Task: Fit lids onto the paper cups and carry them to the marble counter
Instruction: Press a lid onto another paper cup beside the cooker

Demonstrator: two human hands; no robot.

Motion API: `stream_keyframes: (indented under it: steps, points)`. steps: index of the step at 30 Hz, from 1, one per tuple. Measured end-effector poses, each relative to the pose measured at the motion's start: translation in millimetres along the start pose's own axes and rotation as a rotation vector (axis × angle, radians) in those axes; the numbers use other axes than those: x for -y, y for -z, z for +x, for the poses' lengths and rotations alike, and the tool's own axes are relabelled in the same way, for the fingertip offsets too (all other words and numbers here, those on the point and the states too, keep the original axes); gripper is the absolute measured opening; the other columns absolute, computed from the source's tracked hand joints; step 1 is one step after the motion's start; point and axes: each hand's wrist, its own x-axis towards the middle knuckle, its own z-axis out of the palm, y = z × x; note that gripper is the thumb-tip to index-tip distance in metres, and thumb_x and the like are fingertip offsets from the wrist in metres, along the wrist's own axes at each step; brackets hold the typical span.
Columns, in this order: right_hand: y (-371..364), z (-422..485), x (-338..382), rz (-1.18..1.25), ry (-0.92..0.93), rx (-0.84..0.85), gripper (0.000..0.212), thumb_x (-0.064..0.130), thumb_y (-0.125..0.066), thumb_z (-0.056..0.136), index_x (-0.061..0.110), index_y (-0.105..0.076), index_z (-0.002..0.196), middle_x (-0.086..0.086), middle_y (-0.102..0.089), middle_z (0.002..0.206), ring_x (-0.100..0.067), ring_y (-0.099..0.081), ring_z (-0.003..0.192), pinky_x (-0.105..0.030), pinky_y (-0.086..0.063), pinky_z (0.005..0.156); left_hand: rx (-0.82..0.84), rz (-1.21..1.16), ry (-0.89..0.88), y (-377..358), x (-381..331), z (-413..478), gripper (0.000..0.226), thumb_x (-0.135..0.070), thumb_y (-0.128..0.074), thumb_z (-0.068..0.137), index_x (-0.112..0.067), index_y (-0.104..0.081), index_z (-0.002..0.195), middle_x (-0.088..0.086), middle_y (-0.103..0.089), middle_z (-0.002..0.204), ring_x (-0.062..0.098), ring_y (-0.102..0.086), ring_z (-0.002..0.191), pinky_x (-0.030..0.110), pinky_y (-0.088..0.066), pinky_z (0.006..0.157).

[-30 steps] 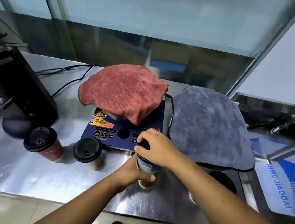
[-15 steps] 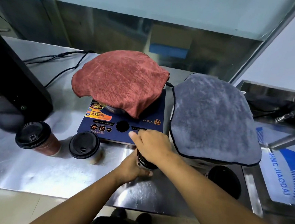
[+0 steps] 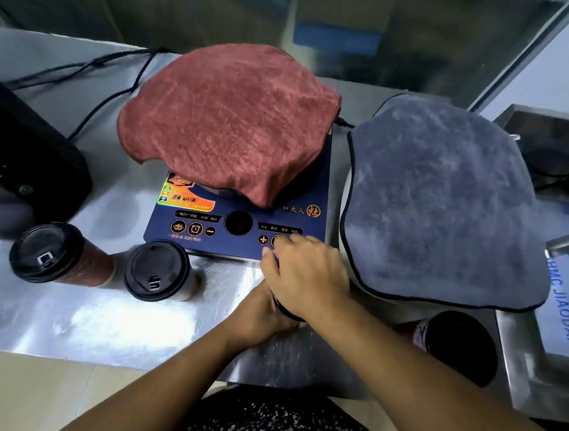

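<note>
Both my forearms reach forward and converge at the middle. My right hand (image 3: 305, 279) lies on top, palm down, fingers curled and spread forward, wrist bent slightly downward. My left hand (image 3: 260, 313) sits beneath and just left of it, wrapped sideways, mostly hidden under the right. The two hands touch. Both arms are bare to the elbow.

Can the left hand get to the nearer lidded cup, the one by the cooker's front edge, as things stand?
Probably yes, once freed. The left hand is wrapped around the cup that the right hand is capping. Between it and the lidded cup lies only bare steel counter, nothing blocking.
</note>
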Motion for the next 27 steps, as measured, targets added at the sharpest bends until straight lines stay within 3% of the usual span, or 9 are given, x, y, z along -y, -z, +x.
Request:
stream_keyframes:
  steps: [5,11,14,18,21,23,25,27]
  points:
    - [2.3,-0.7,1.4,0.022,-0.031,-0.043,0.044,0.041,-0.034,0.092,0.016,-0.069,0.085,-0.003,-0.07,0.077,-0.025,-0.066,0.072,-0.032,-0.044,0.056,-0.005,-0.027,-0.006,-2.1,-0.8,1.6,0.031,-0.024,-0.071,0.067,-0.027,-0.06,0.096,-0.026,-0.069,0.085,-0.01,-0.059,0.079,0.011,-0.045,0.071]
    - [1.3,-0.5,1.3,0.072,-0.052,-0.043,0.042,0.038,-0.032,0.09,0.016,-0.067,0.082,-0.002,-0.068,0.076,-0.025,-0.065,0.073,-0.033,-0.043,0.058,-0.007,-0.035,0.003,-2.4,5.8,1.1,0.042,-0.027,-0.073,0.063,-0.022,-0.06,0.102,-0.022,-0.068,0.086,-0.01,-0.059,0.081,0.01,-0.045,0.072]
    - [0.6,-1.2,-0.2,0.066,-0.045,-0.029,0.035,0.035,-0.039,0.092,0.015,-0.067,0.083,-0.003,-0.07,0.079,-0.026,-0.065,0.075,-0.034,-0.044,0.059,-0.004,-0.006,0.007,-2.3,4.8,1.5,0.031,-0.018,-0.075,0.064,-0.026,-0.061,0.091,-0.024,-0.069,0.079,-0.01,-0.058,0.073,0.009,-0.044,0.067]
    - [-3.9,-3.6,-0.4,0.146,-0.064,-0.016,0.031,0.034,-0.041,0.096,0.015,-0.063,0.089,-0.003,-0.07,0.089,-0.026,-0.064,0.085,-0.036,-0.042,0.064,-0.004,0.013,-0.013,-0.7,9.4,0.9,0.037,0.006,-0.078,0.071,-0.008,-0.064,0.102,0.003,-0.074,0.09,0.008,-0.064,0.083,0.026,-0.054,0.073]
    - [-4.6,-4.8,-5.7,0.285,-0.095,-0.072,0.032,0.036,-0.039,0.099,0.019,-0.048,0.073,-0.004,-0.065,0.078,-0.031,-0.062,0.077,-0.037,-0.034,0.058,-0.025,0.021,-0.039,-0.5,7.0,1.1,0.046,0.016,-0.076,0.069,0.002,-0.058,0.11,0.005,-0.074,0.091,0.011,-0.065,0.085,0.026,-0.053,0.075]
    - [0.6,-1.3,-10.2,0.445,-0.176,-0.029,0.038,0.037,-0.041,0.102,0.019,-0.043,0.068,-0.002,-0.061,0.071,-0.033,-0.061,0.072,-0.041,-0.04,0.058,-0.035,0.019,-0.043,-1.2,1.1,0.2,0.057,0.016,-0.077,0.066,0.003,-0.057,0.118,0.004,-0.074,0.101,0.011,-0.067,0.095,0.022,-0.053,0.079]
    - [11.8,7.3,-15.4,0.71,-0.301,0.064,0.04,0.034,-0.045,0.103,0.014,-0.061,0.072,-0.003,-0.069,0.075,-0.031,-0.067,0.079,-0.046,-0.053,0.073,-0.041,0.017,-0.052,-2.0,-6.8,-3.5,0.068,0.015,-0.077,0.064,0.002,-0.054,0.127,0.01,-0.072,0.113,0.015,-0.065,0.101,0.021,-0.053,0.081]
    - [21.5,13.7,-19.9,0.932,-0.376,0.14,0.033,0.024,-0.051,0.101,0.006,-0.072,0.083,-0.005,-0.074,0.078,-0.026,-0.071,0.082,-0.041,-0.054,0.085,-0.041,0.009,-0.049,-2.2,-14.9,-9.5,0.077,0.017,-0.077,0.064,-0.004,-0.051,0.133,0.009,-0.07,0.115,0.013,-0.064,0.097,0.023,-0.053,0.078]
